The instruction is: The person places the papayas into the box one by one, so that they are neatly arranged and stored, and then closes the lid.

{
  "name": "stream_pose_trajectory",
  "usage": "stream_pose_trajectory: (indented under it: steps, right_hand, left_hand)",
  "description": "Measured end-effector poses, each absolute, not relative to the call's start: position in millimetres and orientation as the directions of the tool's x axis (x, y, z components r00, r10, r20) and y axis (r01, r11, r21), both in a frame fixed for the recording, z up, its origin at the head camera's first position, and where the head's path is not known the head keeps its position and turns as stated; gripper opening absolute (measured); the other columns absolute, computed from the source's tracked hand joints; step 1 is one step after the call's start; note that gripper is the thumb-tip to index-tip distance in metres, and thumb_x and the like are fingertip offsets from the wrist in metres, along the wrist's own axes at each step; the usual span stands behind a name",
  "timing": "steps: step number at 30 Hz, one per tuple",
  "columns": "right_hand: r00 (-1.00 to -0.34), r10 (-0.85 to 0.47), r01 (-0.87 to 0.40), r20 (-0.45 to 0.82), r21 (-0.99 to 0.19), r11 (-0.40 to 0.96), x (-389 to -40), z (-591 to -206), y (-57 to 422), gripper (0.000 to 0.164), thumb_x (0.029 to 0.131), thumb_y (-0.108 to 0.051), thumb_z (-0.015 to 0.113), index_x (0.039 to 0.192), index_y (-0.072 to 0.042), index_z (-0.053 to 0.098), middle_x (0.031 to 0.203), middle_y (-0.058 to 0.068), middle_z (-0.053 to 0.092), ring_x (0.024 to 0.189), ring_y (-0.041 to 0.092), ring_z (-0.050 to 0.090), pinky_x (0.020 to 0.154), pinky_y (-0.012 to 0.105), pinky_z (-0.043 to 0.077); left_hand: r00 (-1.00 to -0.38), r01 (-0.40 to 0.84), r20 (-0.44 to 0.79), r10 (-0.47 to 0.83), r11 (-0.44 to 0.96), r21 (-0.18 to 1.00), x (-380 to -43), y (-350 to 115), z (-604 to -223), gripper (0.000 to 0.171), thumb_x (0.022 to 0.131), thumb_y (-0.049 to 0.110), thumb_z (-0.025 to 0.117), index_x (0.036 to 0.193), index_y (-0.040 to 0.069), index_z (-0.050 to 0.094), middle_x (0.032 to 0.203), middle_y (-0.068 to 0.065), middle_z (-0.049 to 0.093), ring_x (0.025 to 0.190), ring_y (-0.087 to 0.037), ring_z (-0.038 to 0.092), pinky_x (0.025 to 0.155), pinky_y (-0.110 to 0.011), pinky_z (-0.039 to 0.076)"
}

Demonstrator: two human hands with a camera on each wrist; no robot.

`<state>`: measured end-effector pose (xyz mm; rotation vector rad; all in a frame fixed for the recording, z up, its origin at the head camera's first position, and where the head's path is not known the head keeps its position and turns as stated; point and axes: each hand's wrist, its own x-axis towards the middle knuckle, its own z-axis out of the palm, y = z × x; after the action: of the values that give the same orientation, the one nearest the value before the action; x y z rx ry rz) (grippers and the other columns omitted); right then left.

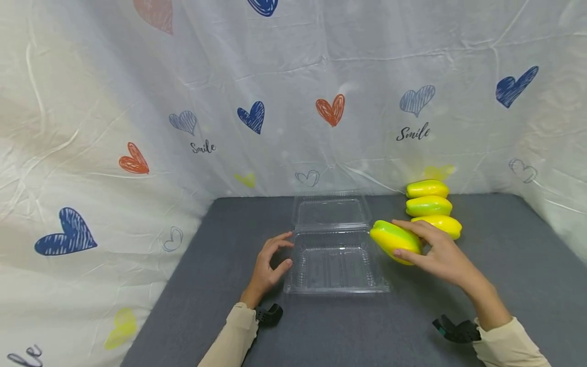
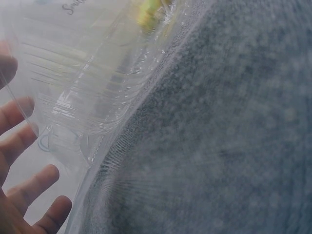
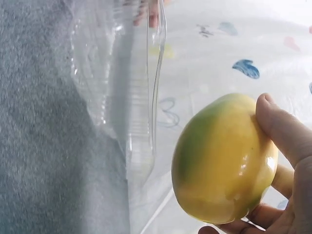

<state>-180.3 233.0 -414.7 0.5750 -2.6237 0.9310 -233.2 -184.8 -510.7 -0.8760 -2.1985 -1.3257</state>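
Note:
My right hand [image 1: 440, 255] grips a glossy yellow-green fruit [image 1: 395, 241], shaped like a mango, above the right edge of a clear plastic clamshell box [image 1: 337, 291]. In the right wrist view the thumb lies on one side of the fruit [image 3: 224, 161], with the fingers under it. The box lies open on the table, its lid [image 1: 331, 211] folded back. My left hand [image 1: 268, 265] is at the box's left side, fingers spread and loosely bent, fingertips right at the rim. In the left wrist view some of those fingers [image 2: 36, 187] show beside the clear plastic.
Three similar yellow-green fruits, among them the farthest one [image 1: 427, 189], lie in a row at the back right, behind my right hand. The dark grey table [image 1: 348, 331] ends at a white curtain [image 1: 284, 66] printed with hearts.

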Motion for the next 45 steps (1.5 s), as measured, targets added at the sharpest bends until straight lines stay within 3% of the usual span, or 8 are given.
stream_pose_trajectory:
  steps: [5,13,22,31,38,45]
  right_hand:
    - [-0.859,-0.285,-0.495,0.425,-0.548,0.675,-182,-416,225,0.063,0.084,-0.03,0.084,0.142,-0.019,0.06,0.121,0.002,0.069,0.089,0.004,0.053,0.073,0.029,0.048]
    - [-0.856,-0.301,-0.506,0.42,-0.562,0.654,-183,-419,214,0.062,0.084,-0.032,0.084,0.14,-0.019,0.062,0.118,-0.002,0.07,0.087,0.003,0.052,0.072,0.027,0.048]
    - [-0.855,-0.311,-0.513,0.415,-0.591,0.623,-191,-419,200,0.062,0.085,-0.03,0.083,0.141,-0.019,0.061,0.113,-0.003,0.066,0.084,0.005,0.052,0.073,0.031,0.048]
    - [-0.861,-0.32,-0.507,0.395,-0.625,0.594,-195,-421,182,0.061,0.086,-0.03,0.082,0.142,-0.02,0.06,0.116,0.0,0.066,0.086,0.007,0.053,0.075,0.03,0.05]
    - [-0.856,-0.341,-0.516,0.388,-0.626,0.585,-197,-422,170,0.06,0.087,-0.03,0.081,0.142,-0.018,0.06,0.117,0.003,0.067,0.087,0.009,0.054,0.075,0.033,0.05]
    - [-0.853,-0.35,-0.522,0.387,-0.639,0.565,-200,-425,160,0.06,0.087,-0.03,0.081,0.142,-0.02,0.06,0.115,0.001,0.067,0.087,0.009,0.054,0.075,0.029,0.049]
  left_hand:
    - [-0.722,0.69,0.629,0.289,0.358,0.629,-231,-185,-508,0.035,0.082,0.006,0.07,0.117,0.002,0.068,0.143,-0.018,0.06,0.129,-0.038,0.055,0.1,-0.041,0.044]
    - [-0.733,0.68,0.612,0.298,0.347,0.645,-213,-180,-481,0.034,0.081,-0.002,0.068,0.114,-0.001,0.068,0.138,-0.03,0.059,0.124,-0.05,0.054,0.095,-0.053,0.046]
    - [-0.722,0.692,0.622,0.304,0.358,0.627,-211,-177,-473,0.036,0.078,-0.006,0.068,0.113,0.002,0.068,0.135,-0.031,0.06,0.121,-0.047,0.056,0.093,-0.05,0.047]
    - [-0.737,0.676,0.605,0.301,0.35,0.649,-209,-174,-471,0.032,0.082,0.001,0.068,0.114,-0.007,0.067,0.138,-0.03,0.059,0.124,-0.048,0.055,0.092,-0.053,0.046]
    - [-0.748,0.663,0.599,0.286,0.358,0.657,-216,-176,-483,0.033,0.082,0.003,0.069,0.114,-0.005,0.067,0.139,-0.028,0.06,0.125,-0.046,0.055,0.092,-0.052,0.045]
    - [-0.73,0.68,0.623,0.281,0.381,0.626,-232,-184,-511,0.036,0.082,0.01,0.071,0.118,0.007,0.069,0.143,-0.017,0.061,0.127,-0.036,0.056,0.092,-0.045,0.046]
